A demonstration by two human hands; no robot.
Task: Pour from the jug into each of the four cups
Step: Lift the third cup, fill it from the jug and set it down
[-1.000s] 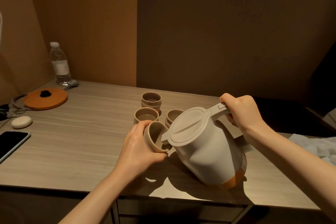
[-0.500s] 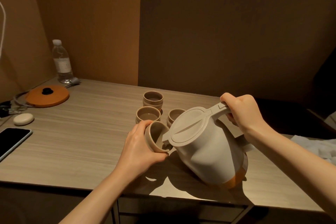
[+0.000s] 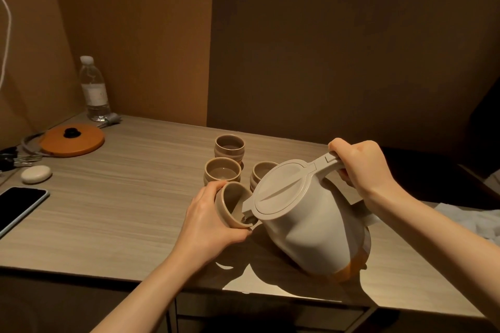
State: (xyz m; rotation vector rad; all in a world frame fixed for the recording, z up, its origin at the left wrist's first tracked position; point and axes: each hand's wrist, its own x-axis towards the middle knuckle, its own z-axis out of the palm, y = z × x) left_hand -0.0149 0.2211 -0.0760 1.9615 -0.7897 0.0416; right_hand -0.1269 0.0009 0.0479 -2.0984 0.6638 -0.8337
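The right hand point(image 3: 362, 167) is closed around the flat handle of the smooth beige plastic jug point(image 3: 305, 219), tipped toward the left, its orange base edge on the wood-grain table point(image 3: 121, 211). The left hand point(image 3: 208, 222) wraps a ridged tan cup point(image 3: 232, 204), tilted with its mouth at the spout; any stream is hard to make out. Three matching cups stand upright behind: the far cup point(image 3: 229, 147), the middle cup point(image 3: 222, 171), and a third cup point(image 3: 261, 171) partly hidden by the round lid.
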